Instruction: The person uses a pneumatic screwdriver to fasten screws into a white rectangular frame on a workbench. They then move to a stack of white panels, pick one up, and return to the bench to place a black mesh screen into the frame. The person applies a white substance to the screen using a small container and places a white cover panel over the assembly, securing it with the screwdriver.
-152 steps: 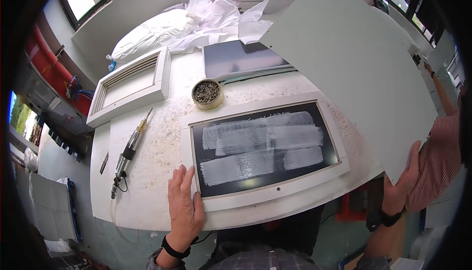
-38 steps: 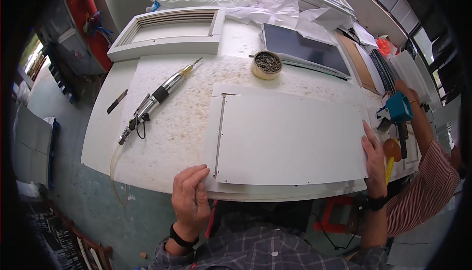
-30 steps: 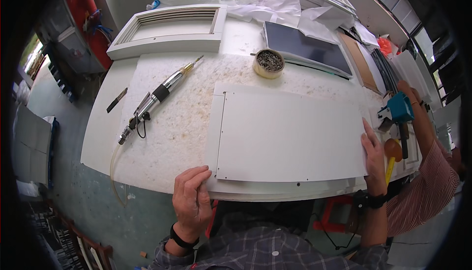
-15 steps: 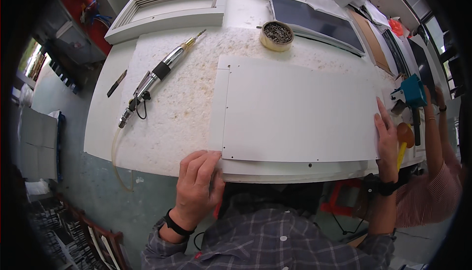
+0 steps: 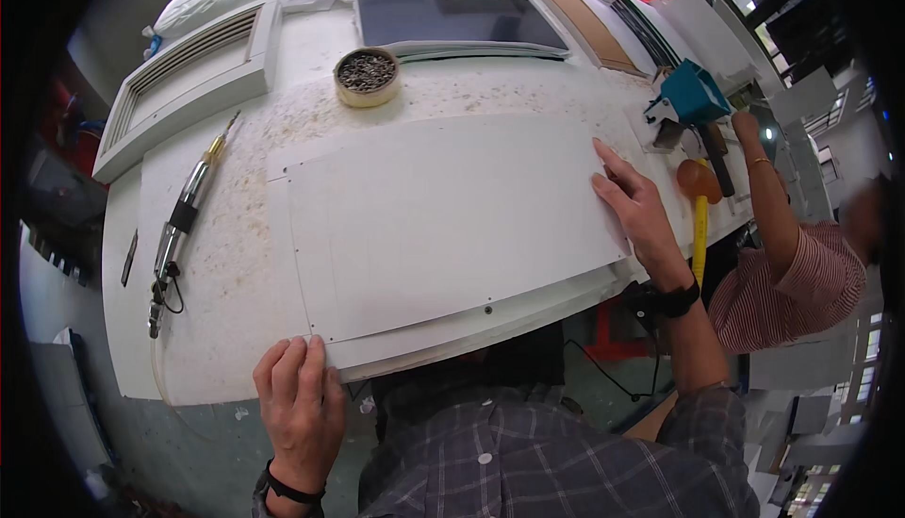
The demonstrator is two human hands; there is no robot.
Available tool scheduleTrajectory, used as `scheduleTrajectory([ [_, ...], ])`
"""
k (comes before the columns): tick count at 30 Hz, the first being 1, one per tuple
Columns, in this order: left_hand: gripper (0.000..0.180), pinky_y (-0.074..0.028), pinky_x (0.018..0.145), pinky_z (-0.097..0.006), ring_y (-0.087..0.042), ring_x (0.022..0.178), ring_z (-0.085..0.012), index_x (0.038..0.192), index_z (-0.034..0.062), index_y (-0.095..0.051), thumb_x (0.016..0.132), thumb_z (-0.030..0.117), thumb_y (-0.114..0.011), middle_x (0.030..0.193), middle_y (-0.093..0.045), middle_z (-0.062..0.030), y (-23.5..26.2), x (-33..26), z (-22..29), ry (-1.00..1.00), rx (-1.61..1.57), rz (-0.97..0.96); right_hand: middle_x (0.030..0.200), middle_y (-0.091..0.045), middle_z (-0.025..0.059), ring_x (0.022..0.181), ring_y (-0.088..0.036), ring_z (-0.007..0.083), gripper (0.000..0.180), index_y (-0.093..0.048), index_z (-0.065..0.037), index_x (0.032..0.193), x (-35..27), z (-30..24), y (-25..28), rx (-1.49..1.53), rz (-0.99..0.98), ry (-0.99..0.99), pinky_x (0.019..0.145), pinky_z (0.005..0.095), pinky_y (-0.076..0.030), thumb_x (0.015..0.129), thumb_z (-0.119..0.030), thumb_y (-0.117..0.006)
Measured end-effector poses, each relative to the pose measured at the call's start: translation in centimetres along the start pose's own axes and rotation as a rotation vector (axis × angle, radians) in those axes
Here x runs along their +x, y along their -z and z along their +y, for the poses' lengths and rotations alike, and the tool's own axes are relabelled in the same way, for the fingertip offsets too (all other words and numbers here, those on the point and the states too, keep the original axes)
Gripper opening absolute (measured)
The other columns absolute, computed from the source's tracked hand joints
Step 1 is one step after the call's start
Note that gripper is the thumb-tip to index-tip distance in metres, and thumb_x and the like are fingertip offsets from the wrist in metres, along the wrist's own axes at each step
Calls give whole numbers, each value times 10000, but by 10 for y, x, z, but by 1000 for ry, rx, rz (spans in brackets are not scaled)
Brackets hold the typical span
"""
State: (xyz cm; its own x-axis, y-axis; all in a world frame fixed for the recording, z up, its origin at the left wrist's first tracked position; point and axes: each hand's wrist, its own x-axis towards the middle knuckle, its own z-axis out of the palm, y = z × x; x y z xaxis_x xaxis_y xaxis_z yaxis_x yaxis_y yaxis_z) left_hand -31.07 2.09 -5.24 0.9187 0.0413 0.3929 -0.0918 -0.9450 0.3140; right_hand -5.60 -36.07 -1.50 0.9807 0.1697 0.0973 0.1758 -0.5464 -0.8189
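Note:
A thin white panel (image 5: 443,226) with small holes along its edges lies on a white board (image 5: 429,341), which shows as a strip along the near side. At the panel's near left corner, my left hand (image 5: 300,395) is closed on the edge, fingertips on top and thumb lower down. My right hand (image 5: 641,212) rests against the panel's right edge with thumb and forefinger apart. Left of the panel lies a silver and black power screwdriver (image 5: 189,207) with a hose. Beyond the panel stands a round tub of screws (image 5: 368,75).
A slatted white frame (image 5: 189,84) stands at the far left, a dark glossy panel (image 5: 462,23) at the back. To the right are a teal tool (image 5: 693,94) and a yellow-handled mallet (image 5: 699,197). A co-worker's arm (image 5: 773,188) reaches in there. A dark slim tool (image 5: 129,259) lies at left.
My view has swung to the right, so the table's things sit further left in the picture. Both hands stay at the panel's edges. The co-worker shows more fully.

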Motion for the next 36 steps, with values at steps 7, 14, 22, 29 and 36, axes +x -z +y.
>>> scheduleTrajectory([
  [7,436,-487,1024,-484,-557,1255,-399,1325,-31,-632,891,-46,-672,1317,-599,-208,-1,1,16,15,50,-64,1068,-532,71,1000,-543,184,568,-605,-52,1460,5,35,10,-44,-108,37,934,301,-457,962,-287,-743],
  [14,462,-482,1030,-502,-563,1254,-431,1363,-36,-600,906,-38,-662,1333,-594,-235,10,4,30,9,129,-150,1091,-546,125,1014,-565,247,579,-610,-14,1436,9,38,15,-261,-177,231,916,317,-472,959,-307,-755],
  [22,497,-454,1130,-436,-525,1371,-421,1484,-5,-512,1037,187,-617,1517,-509,-266,57,38,39,-18,208,-568,1117,-569,205,1049,-595,348,570,-576,110,1368,13,41,21,-447,-177,484,927,413,-504,986,-295,-701],
  [29,625,-449,1132,-483,-477,1409,-465,1526,-21,-428,954,49,-670,1530,-476,-279,90,150,181,27,-439,-815,1150,-577,220,1101,-599,368,565,-559,124,1359,16,38,20,-450,-215,503,934,434,-529,999,-295,-674],
  [36,733,-312,1235,-503,-331,1518,-455,1588,-50,-281,1036,286,-626,1634,-321,-311,-87,253,182,-515,-115,-554,1166,-579,212,1095,-622,371,533,-560,113,1308,15,39,27,-469,-212,506,911,438,-563,985,-291,-686],
])
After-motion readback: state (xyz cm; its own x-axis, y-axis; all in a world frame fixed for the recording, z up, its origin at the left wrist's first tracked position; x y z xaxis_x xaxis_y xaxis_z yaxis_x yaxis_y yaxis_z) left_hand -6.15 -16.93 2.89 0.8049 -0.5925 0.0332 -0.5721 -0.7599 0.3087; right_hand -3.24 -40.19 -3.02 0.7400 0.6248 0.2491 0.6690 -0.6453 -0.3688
